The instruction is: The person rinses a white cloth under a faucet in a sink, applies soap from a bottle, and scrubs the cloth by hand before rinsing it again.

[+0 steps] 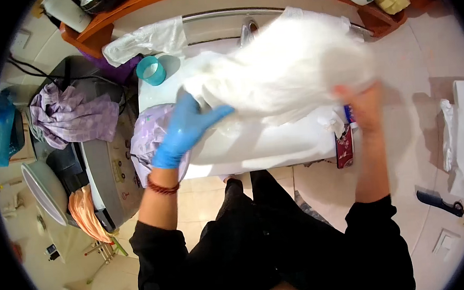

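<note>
A large white cloth (275,70), blurred in places, spreads in the air over the white sink (256,151) between my two hands. My left hand (187,127), in a blue disposable glove, is at the cloth's left edge with thumb and fingers spread; whether it grips any fabric cannot be told. My bare right hand (361,101) has its fingers on the cloth's right end, pinching it. Close to my left forearm, a purple and white patterned cloth (151,130) lies over the sink's left edge. Behind the cloth, a metal faucet (246,34) shows in part.
At the sink's back left corner stands a teal cup (151,71). A checked lilac cloth (74,114) lies on the washing machine (110,180). Above the sink run a metal towel rail (232,12) and a wooden shelf (136,11). A dark red phone-like item (344,148) is at the right edge.
</note>
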Demonstrator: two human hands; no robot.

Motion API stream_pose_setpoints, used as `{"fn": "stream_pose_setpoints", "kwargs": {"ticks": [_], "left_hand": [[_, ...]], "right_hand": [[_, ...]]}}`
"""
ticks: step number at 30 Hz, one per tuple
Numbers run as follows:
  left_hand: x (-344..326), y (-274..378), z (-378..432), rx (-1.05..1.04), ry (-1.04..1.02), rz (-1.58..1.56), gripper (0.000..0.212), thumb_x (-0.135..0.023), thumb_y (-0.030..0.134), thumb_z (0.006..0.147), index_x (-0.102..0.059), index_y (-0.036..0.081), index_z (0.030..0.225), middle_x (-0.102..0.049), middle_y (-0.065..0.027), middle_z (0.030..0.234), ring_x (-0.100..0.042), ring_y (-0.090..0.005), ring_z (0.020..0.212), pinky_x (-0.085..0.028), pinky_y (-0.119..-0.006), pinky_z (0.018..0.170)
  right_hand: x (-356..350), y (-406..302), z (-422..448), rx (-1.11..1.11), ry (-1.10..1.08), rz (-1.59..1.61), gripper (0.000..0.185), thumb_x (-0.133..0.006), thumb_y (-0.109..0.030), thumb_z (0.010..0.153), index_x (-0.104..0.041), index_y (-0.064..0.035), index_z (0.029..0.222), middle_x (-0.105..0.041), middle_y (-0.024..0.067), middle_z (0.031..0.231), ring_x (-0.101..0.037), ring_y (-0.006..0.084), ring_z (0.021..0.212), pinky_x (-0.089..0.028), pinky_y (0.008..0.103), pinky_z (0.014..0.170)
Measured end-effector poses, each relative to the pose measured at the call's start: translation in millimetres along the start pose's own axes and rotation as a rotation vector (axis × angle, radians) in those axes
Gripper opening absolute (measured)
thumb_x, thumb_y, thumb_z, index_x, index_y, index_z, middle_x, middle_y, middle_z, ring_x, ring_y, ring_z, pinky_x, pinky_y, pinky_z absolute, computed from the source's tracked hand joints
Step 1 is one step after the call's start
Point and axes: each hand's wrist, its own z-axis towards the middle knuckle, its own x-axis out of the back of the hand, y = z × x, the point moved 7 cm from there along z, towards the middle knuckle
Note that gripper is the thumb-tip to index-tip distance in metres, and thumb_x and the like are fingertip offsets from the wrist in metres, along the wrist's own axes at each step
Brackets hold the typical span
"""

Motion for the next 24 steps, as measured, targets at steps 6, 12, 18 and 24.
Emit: {"fn": "stream_pose_setpoints", "kwargs": {"ticks": [6, 12, 18, 24], "left_hand": [[-66, -103, -29, -0.033, -0.092, 0.137, 0.047, -0.076, 0.026, 0.08, -0.06, -0.004, 0.113, -0.066, -0.0172, 0.091, -0.061, -0.0201, 0.075, -0.051, -0.033, 0.071], [-57, -138, 43, 0.316, -0.037, -0.25, 0.057, -0.071, 0.025, 0.085, -0.05, -0.002, 0.13, -0.062, -0.0148, 0.117, -0.059, -0.0201, 0.103, -0.047, -0.03, 0.09], [-118, -255, 67, 0.176, 0.113, 0.183, 0.079, -0.072, 0.031, 0.082, -0.031, 0.0, 0.142, -0.042, -0.025, 0.139, -0.042, -0.0363, 0.129, -0.036, -0.04, 0.106], [-156, -303, 55, 0.413, -0.166, -0.188, 0.053, -0.062, 0.022, 0.088, -0.048, -0.002, 0.133, -0.055, -0.0191, 0.13, -0.055, -0.0281, 0.115, -0.043, -0.036, 0.099]], "right_hand": [[-39, 182, -32, -0.323, -0.207, -0.459, 0.043, -0.073, -0.014, 0.081, -0.057, 0.0038, 0.117, -0.065, 0.0101, 0.103, -0.06, 0.0185, 0.096, -0.047, 0.0302, 0.086], [-39, 205, 23, -0.413, -0.05, -0.079, 0.039, -0.068, -0.021, 0.085, -0.058, 0.0035, 0.113, -0.065, 0.0104, 0.101, -0.06, 0.018, 0.095, -0.048, 0.03, 0.083], [-81, 333, 57, -0.215, 0.005, -0.863, 0.09, -0.072, -0.051, 0.072, -0.038, 0.0, 0.137, -0.045, 0.0236, 0.134, -0.042, 0.0371, 0.125, -0.035, 0.0448, 0.104], [-145, 375, 30, -0.209, -0.424, -0.557, 0.037, -0.062, -0.016, 0.082, -0.051, -0.0099, 0.117, -0.054, 0.0138, 0.113, -0.055, 0.0328, 0.107, -0.047, 0.0409, 0.088]]}}
